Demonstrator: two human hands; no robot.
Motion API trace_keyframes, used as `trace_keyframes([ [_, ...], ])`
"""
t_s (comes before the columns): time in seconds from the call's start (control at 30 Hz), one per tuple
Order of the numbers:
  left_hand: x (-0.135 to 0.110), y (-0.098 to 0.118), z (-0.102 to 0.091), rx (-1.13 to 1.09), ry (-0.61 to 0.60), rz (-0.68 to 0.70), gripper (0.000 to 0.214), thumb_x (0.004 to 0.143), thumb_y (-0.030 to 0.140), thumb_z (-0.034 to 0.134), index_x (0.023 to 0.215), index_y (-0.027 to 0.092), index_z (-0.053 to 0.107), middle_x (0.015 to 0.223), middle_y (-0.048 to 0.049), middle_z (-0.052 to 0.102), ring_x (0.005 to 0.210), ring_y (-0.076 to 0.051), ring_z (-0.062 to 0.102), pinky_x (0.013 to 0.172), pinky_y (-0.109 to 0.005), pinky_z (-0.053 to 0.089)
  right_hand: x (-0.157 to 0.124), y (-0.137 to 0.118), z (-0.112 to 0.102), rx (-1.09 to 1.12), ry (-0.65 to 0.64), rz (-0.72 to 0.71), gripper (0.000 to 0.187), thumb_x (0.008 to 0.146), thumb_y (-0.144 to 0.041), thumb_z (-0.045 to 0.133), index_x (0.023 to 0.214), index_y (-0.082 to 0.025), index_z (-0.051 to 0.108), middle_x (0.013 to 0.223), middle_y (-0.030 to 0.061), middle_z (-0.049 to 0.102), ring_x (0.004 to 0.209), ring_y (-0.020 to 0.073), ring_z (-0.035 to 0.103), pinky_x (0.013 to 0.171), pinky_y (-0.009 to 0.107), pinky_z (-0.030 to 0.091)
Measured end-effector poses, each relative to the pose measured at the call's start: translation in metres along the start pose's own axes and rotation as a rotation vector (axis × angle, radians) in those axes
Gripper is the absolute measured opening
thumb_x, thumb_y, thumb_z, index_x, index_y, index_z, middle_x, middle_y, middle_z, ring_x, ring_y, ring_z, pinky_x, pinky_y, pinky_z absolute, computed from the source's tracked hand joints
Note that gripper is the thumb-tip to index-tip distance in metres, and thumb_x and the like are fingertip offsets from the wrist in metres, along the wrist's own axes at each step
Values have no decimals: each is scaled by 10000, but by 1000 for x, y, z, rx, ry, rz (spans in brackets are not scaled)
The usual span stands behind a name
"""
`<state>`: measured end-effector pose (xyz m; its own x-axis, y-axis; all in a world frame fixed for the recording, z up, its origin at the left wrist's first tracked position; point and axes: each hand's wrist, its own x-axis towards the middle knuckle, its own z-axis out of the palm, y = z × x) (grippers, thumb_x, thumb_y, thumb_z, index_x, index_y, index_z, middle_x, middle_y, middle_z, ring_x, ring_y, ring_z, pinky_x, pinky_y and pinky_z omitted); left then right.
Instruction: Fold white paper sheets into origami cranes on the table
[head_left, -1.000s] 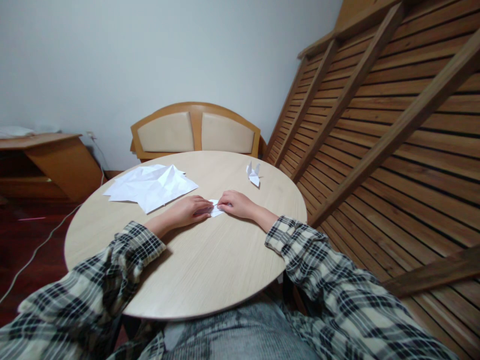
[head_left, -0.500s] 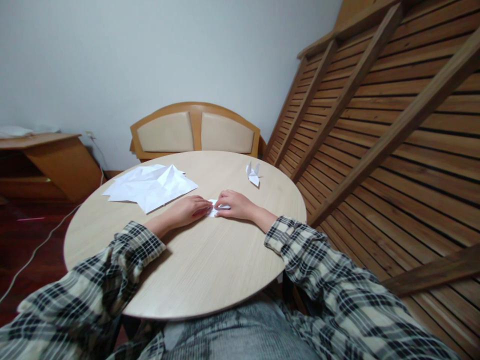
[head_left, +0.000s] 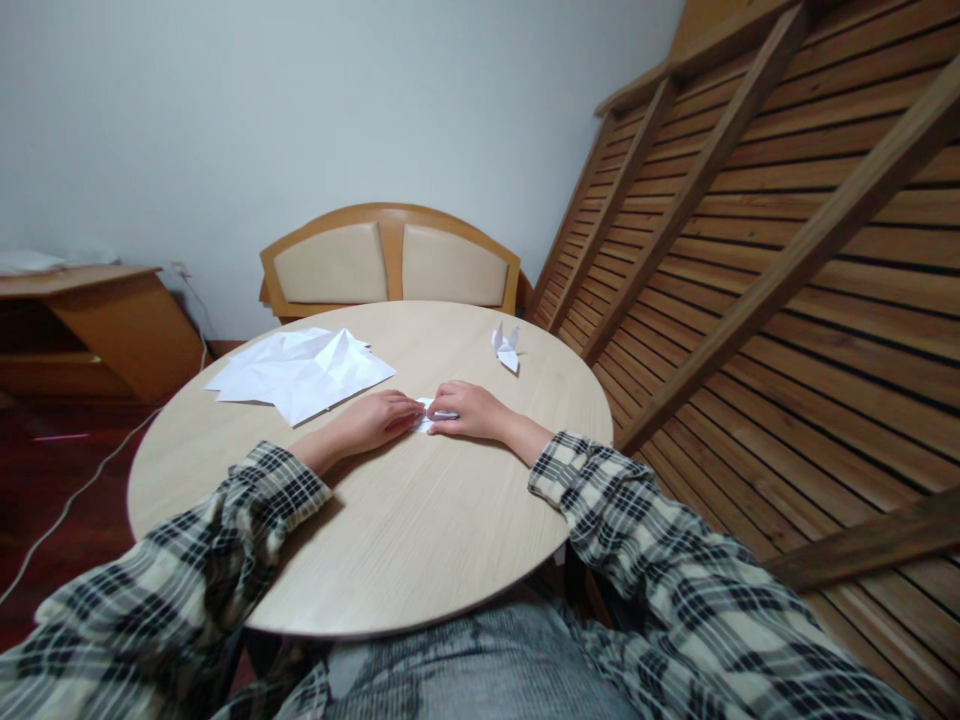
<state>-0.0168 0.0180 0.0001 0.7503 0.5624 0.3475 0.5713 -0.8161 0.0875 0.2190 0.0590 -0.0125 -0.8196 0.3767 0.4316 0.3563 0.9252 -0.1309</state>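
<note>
A small folded piece of white paper (head_left: 424, 424) lies on the round table (head_left: 420, 540), mostly covered by my fingers. From the left, my left hand (head_left: 382, 415) presses its fingertips onto the paper's left side. My right hand (head_left: 471, 410) grips the right side of it, with thumb and fingers closed around a folded part. Exact folds beneath the fingers are hidden. Beyond my right hand stands a folded paper crane (head_left: 507, 349) in white.
Several creased white paper sheets (head_left: 307, 370) lie overlapped at the table's left back. A headboard-like wooden panel (head_left: 394, 255) stands behind the table. A slatted wooden frame (head_left: 750, 250) leans on the right. A white cable (head_left: 75, 495) runs along the floor at left.
</note>
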Motion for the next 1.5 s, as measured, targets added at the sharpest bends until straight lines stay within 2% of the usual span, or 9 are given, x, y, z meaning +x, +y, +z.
trace_keyframes([
  [0.2, 0, -1, 2, -11, 6, 7, 254, 970, 247, 475, 1099, 167, 678, 976, -101, 715, 895, -202, 658, 808, -367, 541, 0, -3, 0, -29, -4, -4, 254, 889, -420, 646, 964, -183, 700, 920, 60, 632, 855, 177, 542, 775, 292, 385],
  [0.47, -1, 1, -1, -52, -15, -2, 275, 920, 397, 585, 1076, 189, 674, 993, -102, 706, 914, -224, 645, 826, -378, 519, 1, -5, -1, -49, 3, -4, 189, 930, -299, 573, 931, -167, 708, 877, 62, 634, 821, 172, 532, 762, 291, 375],
  [0.67, -1, 0, 2, -4, -3, -9, 246, 908, 227, 543, 1124, 194, 654, 1021, -90, 711, 923, -208, 653, 834, -367, 529, 2, -7, -4, -52, 7, 23, 168, 933, -240, 559, 964, -173, 709, 893, 66, 642, 834, 180, 542, 772, 299, 380],
  [0.77, -1, -1, 2, 38, -9, -32, 318, 846, 136, 551, 1145, 188, 646, 1050, -91, 716, 942, -215, 657, 847, -371, 533, 2, -7, -5, -42, 24, 29, 214, 961, -289, 537, 957, -163, 710, 893, 73, 651, 843, 180, 551, 782, 302, 382],
  [0.87, -2, -1, 3, 48, 18, -48, 327, 841, 110, 526, 1135, 176, 654, 1044, -96, 727, 924, -220, 664, 828, -372, 535, 2, -6, -5, -35, 44, 41, 280, 980, -357, 512, 961, -161, 711, 915, 77, 657, 870, 181, 553, 804, 307, 374],
  [1.0, -2, -1, 3, 1, 82, -85, 267, 880, 147, 498, 1069, 187, 682, 976, -78, 742, 855, -201, 667, 784, -345, 524, 2, -6, -6, -44, 68, 79, 296, 964, -429, 532, 991, -191, 708, 956, 67, 650, 921, 191, 536, 825, 322, 342],
  [1.13, -3, 1, 3, -142, 133, -206, 240, 898, 189, 485, 1050, 190, 670, 890, -57, 733, 753, -174, 644, 685, -301, 490, 3, -7, -8, -90, 129, 161, 299, 990, -405, 480, 976, -192, 690, 976, 66, 646, 947, 202, 517, 836, 337, 310],
  [1.27, -1, 2, 3, -284, 184, -325, 233, 934, 319, 466, 878, 164, 630, 745, -39, 657, 661, -159, 569, 599, -287, 439, 3, -8, -11, -151, 193, 232, 308, 1017, -365, 420, 955, -179, 658, 961, 73, 661, 928, 204, 523, 831, 342, 291],
  [1.5, 0, 4, 5, -358, 117, -360, 326, 944, 423, 453, 785, 170, 584, 673, -25, 550, 606, -151, 497, 534, -286, 402, 3, -9, -11, -174, 130, 296, 370, 1029, -354, 403, 821, -168, 645, 779, 29, 666, 711, 148, 532, 729, 313, 276],
])
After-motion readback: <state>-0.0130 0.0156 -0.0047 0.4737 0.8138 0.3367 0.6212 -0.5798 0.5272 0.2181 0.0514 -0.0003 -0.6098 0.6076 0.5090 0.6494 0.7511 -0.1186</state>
